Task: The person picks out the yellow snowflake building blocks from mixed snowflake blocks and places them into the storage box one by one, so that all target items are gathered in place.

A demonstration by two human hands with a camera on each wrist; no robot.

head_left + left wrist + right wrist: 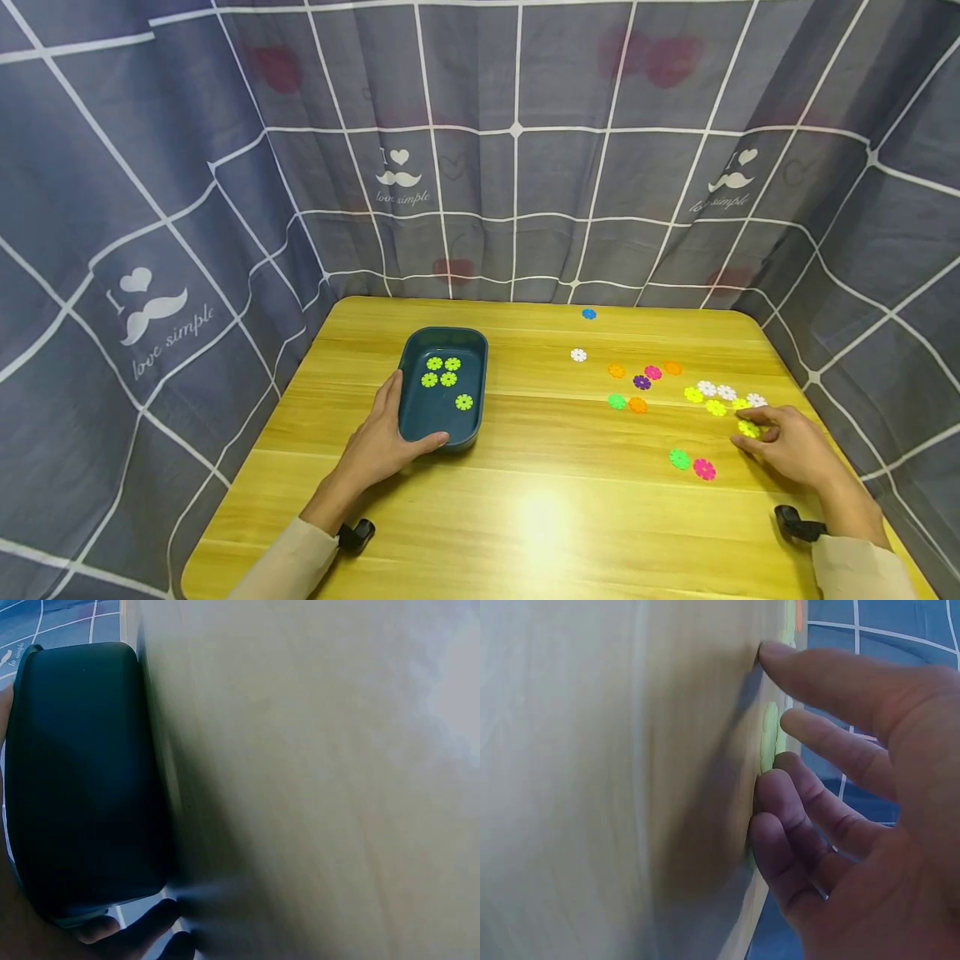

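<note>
Gripping a tub (427,414) with the left hand (381,443) and curving the right hand (798,446) (with fingers apart, unpinching) around a yellow flower (748,428).

Head view: the lower edge crops both sleeves (292,562) and the tabletop (427,533); the right hand (798,446) partly covers a yellow flower-shaped piece (747,428). Left wrist view: the interior of the dark container (82,772) is hidden; the left hand (45,937) is cropped. Right wrist view: an orange piece (799,615) is cut off at the top.
</note>
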